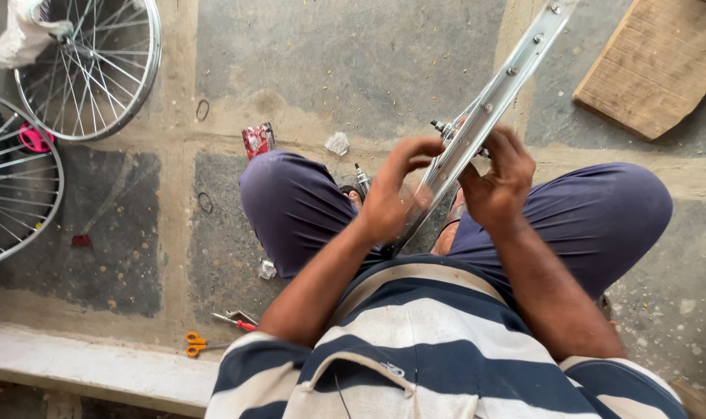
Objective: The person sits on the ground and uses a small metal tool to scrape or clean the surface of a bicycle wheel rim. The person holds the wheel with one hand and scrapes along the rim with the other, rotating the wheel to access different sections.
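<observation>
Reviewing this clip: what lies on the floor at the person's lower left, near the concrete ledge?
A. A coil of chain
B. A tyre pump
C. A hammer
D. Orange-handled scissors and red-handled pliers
D: orange-handled scissors lie by the concrete ledge with red-handled pliers just beside them, while both the left hand and the right hand are up on the bicycle wheel rim.

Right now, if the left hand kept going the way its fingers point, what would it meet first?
The left hand points up and to the right, fingers curled toward the bicycle wheel rim. It would meet that rim first, and its fingertips seem to touch it already, just across from the right hand; depth is uncertain.
</observation>
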